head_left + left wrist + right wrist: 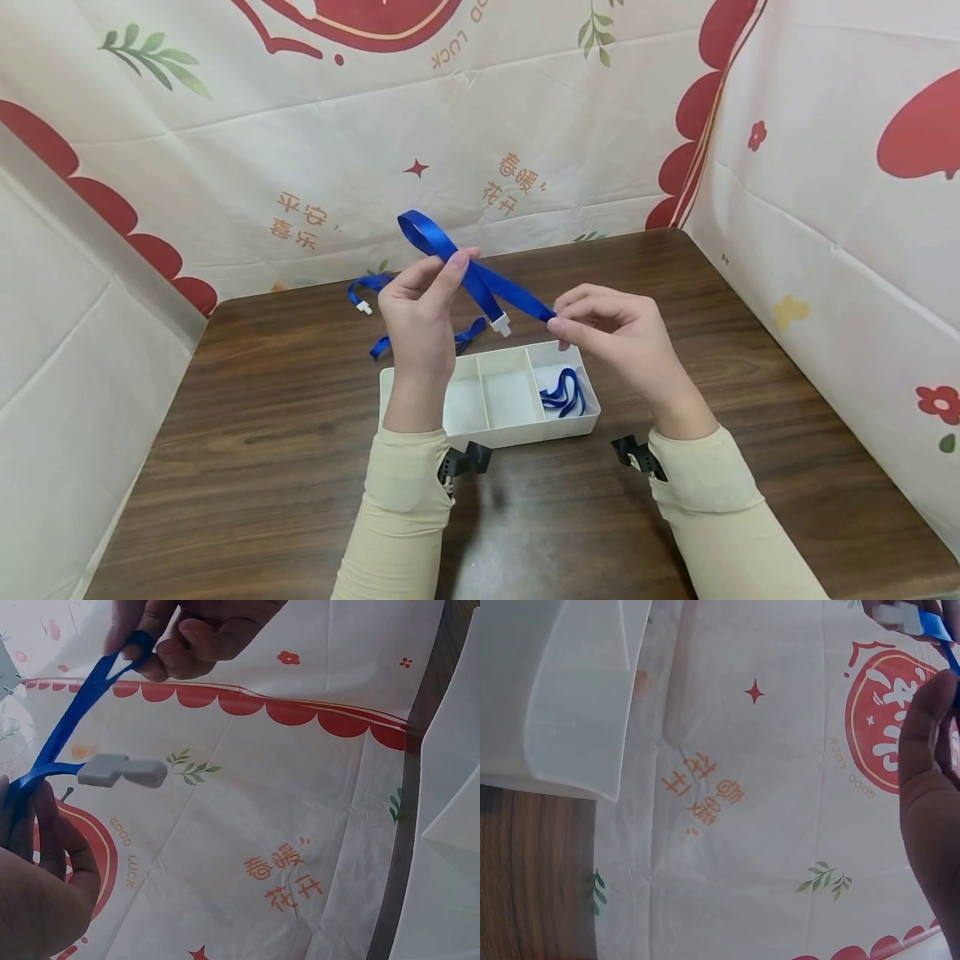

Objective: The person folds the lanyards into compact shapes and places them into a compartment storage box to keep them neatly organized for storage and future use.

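Blue lanyard [478, 286] with white clip [501, 324], held up between two hands.
Left hand [423, 308]: pinching the lanyard where it crosses. Lower: white divided tray [510, 435], blue strap [556, 402] in right compartment. Right hand [621, 333]: pinching the lanyard farther along.

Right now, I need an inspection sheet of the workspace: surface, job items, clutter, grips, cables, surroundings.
Surface: dark brown wood-grain table.
Job items: flat blue ribbon lanyard with white plastic clip, held up; white plastic divided tray; looped blue ribbon in its right end.
Clutter: loose blue ribbon and small white clip behind tray, partly hidden by left grip.
Grips: left grip and right grip pinch the lanyard at separate places.
Cables: nothing seen.
Surroundings: white cloth with red motifs behind and right of table.
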Demonstrator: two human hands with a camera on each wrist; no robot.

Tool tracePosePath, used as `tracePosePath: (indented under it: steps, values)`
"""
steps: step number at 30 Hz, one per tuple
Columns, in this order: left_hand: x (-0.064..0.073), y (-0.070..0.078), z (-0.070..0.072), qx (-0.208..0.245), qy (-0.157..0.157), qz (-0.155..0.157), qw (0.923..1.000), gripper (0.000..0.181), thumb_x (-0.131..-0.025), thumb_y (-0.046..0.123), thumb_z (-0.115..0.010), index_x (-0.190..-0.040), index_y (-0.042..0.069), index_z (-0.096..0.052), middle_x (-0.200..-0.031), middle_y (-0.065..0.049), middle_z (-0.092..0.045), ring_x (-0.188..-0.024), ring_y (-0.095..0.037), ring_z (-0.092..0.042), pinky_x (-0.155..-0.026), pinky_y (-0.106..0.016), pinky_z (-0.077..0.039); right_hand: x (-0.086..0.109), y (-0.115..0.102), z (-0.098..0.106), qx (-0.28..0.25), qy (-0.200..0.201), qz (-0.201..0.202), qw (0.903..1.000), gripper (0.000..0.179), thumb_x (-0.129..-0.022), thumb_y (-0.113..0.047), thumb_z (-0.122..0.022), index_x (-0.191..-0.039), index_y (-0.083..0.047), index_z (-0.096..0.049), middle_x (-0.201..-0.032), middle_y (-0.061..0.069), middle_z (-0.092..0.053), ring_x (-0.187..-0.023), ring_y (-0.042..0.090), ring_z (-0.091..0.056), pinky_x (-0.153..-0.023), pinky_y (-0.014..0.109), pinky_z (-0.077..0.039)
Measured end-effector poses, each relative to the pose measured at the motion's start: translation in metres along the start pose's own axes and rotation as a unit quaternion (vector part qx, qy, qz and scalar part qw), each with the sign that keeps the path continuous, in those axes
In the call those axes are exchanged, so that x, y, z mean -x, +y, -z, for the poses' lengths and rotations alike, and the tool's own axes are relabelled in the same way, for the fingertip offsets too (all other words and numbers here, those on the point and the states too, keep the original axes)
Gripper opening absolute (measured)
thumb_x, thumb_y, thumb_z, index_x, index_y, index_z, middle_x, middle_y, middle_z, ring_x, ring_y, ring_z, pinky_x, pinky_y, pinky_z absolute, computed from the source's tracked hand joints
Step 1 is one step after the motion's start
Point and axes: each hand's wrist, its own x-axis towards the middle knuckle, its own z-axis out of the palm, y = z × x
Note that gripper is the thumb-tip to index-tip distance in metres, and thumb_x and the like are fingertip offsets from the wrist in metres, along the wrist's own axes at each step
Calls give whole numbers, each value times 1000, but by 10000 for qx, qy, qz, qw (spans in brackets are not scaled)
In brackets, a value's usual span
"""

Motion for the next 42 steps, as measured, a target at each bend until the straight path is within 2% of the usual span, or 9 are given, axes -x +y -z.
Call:
tracePosePath:
  steps: [7,11,14,18,22,29,35,39,42]
  values:
    - [0,1,0,13,-38,-16,10000,26,-99,4,-69,-86,22,-84,-90,5,-84,-101,-16,-78,-117,-50,-49,-1,-5,-1,55,510,-482,9975,11,-92,-1,-80,-103,1,-79,-88,0,-78,-74,18,-74,-69,28,-60]
    - [0,2,-1,34,-37,-37,10000,27,-99,4,-69,-87,22,-84,-90,5,-84,-100,-15,-79,-115,-48,-50,0,-5,0,-6,640,-486,9968,10,-94,-2,-80,-103,-2,-77,-83,1,-78,-72,18,-75,-70,29,-62]
    - [0,2,0,51,-22,-46,10000,27,-99,4,-69,-87,22,-84,-91,5,-84,-100,-16,-79,-114,-47,-52,1,-3,2,-213,338,-266,9988,5,-95,2,-76,-99,-2,-75,-92,3,-75,-75,19,-75,-73,28,-62]
    - [0,2,0,42,-50,-27,10000,27,-99,3,-69,-86,22,-84,-91,5,-84,-103,-17,-78,-114,-46,-50,3,-1,5,-242,-387,-22,9990,9,-98,5,-70,-96,-2,-74,-107,3,-71,-84,19,-74,-79,28,-61]
    - [1,2,1,-58,-113,-32,9999,27,-98,3,-69,-87,23,-84,-91,6,-84,-106,-17,-76,-115,-46,-47,3,-1,5,-83,-689,-40,9976,8,-99,5,-69,-95,0,-75,-102,1,-75,-84,18,-73,-76,27,-61]
    - [1,1,1,60,-206,-122,9997,27,-98,3,-69,-87,21,-85,-91,4,-84,-104,-18,-77,-116,-49,-45,4,-3,0,-157,-237,-222,9994,9,-94,6,-75,-102,3,-72,-86,5,-76,-73,20,-74,-70,30,-63]
    - [2,2,1,54,-182,-99,9998,28,-98,2,-68,-88,22,-85,-91,5,-84,-104,-17,-76,-116,-49,-44,5,-4,-4,235,-190,74,9995,17,-92,7,-77,-107,1,-74,-93,3,-76,-78,17,-72,-72,26,-63]
    - [2,3,0,38,-172,-90,9998,29,-98,2,-67,-88,22,-85,-91,5,-84,-105,-17,-76,-116,-49,-45,4,-6,-10,412,251,151,9987,22,-87,7,-82,-106,2,-72,-95,2,-76,-78,16,-73,-74,24,-64]
    - [2,2,0,51,-165,-103,9998,29,-99,2,-67,-88,22,-85,-91,5,-84,-106,-17,-75,-116,-49,-44,4,-6,-11,196,493,250,9983,14,-92,6,-78,-104,4,-71,-93,4,-76,-75,17,-73,-73,24,-63]
